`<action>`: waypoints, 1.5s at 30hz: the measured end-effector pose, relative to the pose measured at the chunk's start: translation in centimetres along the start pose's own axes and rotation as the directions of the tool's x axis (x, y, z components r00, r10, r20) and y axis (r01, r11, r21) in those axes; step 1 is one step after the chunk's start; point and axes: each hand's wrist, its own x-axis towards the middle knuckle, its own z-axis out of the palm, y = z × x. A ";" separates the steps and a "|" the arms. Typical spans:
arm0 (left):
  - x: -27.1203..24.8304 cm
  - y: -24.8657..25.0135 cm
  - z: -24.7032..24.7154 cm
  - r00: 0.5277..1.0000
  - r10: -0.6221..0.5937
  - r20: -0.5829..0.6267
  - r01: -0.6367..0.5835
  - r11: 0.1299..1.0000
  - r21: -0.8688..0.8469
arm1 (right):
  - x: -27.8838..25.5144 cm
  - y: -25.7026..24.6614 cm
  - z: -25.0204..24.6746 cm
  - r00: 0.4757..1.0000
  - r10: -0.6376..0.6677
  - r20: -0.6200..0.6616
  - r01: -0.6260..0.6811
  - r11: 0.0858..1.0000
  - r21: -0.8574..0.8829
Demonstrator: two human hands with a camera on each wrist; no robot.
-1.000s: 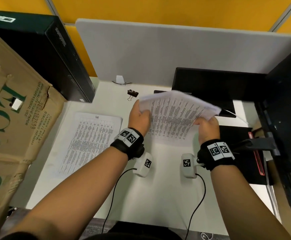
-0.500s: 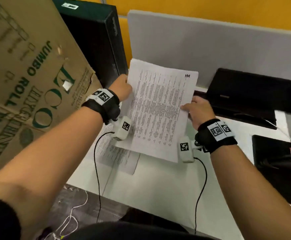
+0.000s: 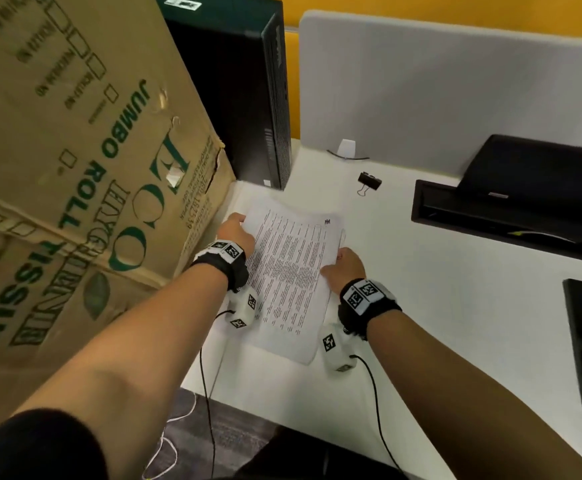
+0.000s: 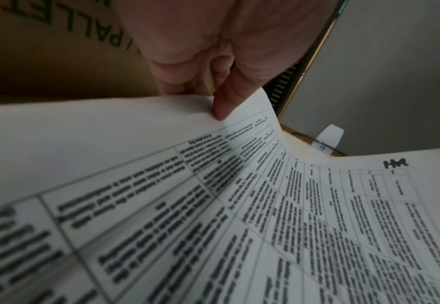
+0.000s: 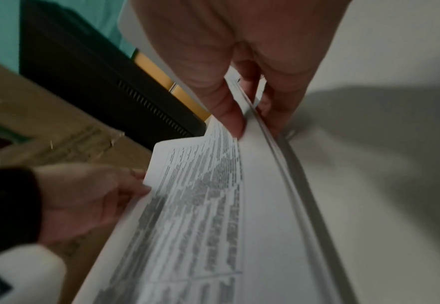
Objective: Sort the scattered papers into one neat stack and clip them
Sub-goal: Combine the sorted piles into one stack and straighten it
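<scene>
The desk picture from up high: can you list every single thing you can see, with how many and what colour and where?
papers: several sheets, white with black print, held over the desk's left part
binder clip: one, black, on the desk beyond the papers
cardboard box: one, brown with green print, far left
computer tower: one, black, beside the box
divider panel: one, grey, behind the desk
desk: one, white
left hand: grip on the papers' left edge
right hand: grip on the papers' right edge

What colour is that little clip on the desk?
The binder clip is black with thin wire handles. It shows best in the head view.
</scene>
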 end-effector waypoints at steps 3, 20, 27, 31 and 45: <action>0.7 -0.7 0.7 1.000 0.030 -0.010 -0.029 0.996 0.082 | 0.5 0.2 0.9 0.994 0.042 -0.097 -0.057 0.985 -0.165; 1.5 0.6 2.0 0.951 -0.224 0.214 0.235 0.971 -0.031 | 2.0 -0.9 -0.9 0.949 0.300 0.093 -0.299 0.954 -0.024; -5.8 7.5 4.6 0.977 0.052 0.205 0.021 0.941 -0.338 | 0.2 3.0 -9.4 0.958 0.288 0.008 -0.280 0.923 0.263; -10.8 14.5 5.7 0.949 0.247 0.194 -0.118 0.853 -0.509 | -1.7 5.6 -18.1 0.967 0.166 -0.193 -0.063 0.890 0.451; -20.0 21.9 11.4 0.849 0.528 0.004 -0.368 0.597 -0.713 | -8.7 8.0 -31.1 0.908 -0.123 -0.401 0.318 0.825 0.467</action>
